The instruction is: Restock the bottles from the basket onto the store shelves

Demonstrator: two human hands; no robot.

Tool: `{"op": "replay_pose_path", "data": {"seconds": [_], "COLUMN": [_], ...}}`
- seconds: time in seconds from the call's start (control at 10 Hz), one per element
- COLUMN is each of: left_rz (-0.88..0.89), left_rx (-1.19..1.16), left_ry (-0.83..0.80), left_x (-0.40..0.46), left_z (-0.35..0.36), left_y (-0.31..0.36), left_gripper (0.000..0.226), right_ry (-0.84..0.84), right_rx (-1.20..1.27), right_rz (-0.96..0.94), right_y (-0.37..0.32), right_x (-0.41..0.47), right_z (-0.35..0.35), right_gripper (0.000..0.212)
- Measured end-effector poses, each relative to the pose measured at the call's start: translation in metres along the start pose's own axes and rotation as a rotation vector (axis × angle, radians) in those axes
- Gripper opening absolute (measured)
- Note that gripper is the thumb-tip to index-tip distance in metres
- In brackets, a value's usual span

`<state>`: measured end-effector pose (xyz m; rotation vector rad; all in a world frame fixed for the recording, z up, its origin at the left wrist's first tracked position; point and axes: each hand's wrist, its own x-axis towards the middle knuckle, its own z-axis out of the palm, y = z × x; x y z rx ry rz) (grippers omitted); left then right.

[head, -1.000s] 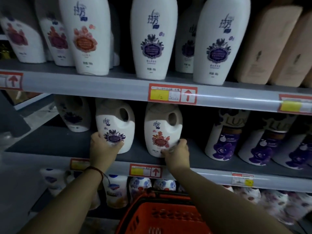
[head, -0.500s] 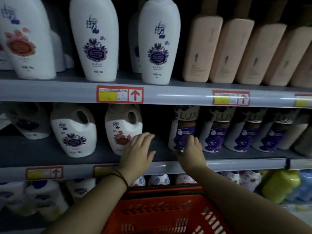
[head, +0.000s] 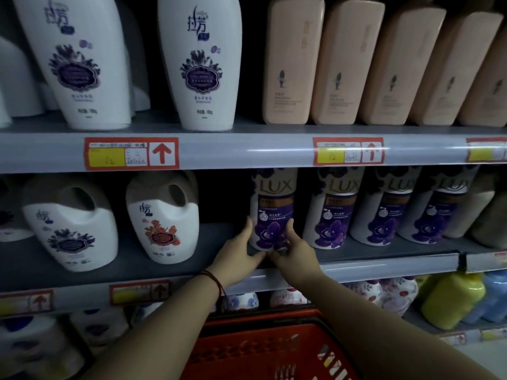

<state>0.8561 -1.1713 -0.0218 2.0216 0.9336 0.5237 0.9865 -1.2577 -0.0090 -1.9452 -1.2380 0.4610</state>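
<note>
Hands clasp purple Lux bottle (head: 273,215) on middle shelf (head: 164,259): left hand (head: 238,256), right hand (head: 295,253) grip clamped either side; red basket (head: 260,349) below.

Top shelf (head: 247,152): two tall white bottles (head: 201,64) at left, row of peach bottles (head: 354,61) at right, all upright. Middle shelf (head: 164,259): two white handled jugs (head: 163,215), then a row of purple LUX bottles (head: 333,212) standing just beside one another. Bottom shelf: floral bottles (head: 389,292), a yellow jug (head: 452,303), partly hidden.
</note>
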Motion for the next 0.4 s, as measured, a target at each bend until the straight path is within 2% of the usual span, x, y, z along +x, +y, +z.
{"op": "replay_pose_path", "data": {"seconds": [0.1, 0.3, 0.4], "left_rz": [-0.002, 0.015, 0.078], "left_rx": [-0.026, 0.228, 0.412], "left_ry": [0.007, -0.124, -0.091], "left_x": [0.001, -0.012, -0.034], "left_z": [-0.004, -0.008, -0.016], "left_y": [-0.001, 0.011, 0.024], "left_gripper": [0.09, 0.098, 0.088], "right_ry": [0.023, -0.076, -0.05], "right_rx": [-0.008, 0.092, 0.013], "right_rz": [-0.015, 0.052, -0.006], "right_y": [0.004, -0.009, -0.026], "right_x": [0.0, -0.009, -0.022], "right_z": [0.001, -0.014, -0.019], "right_gripper": [0.088, 0.075, 0.071]}}
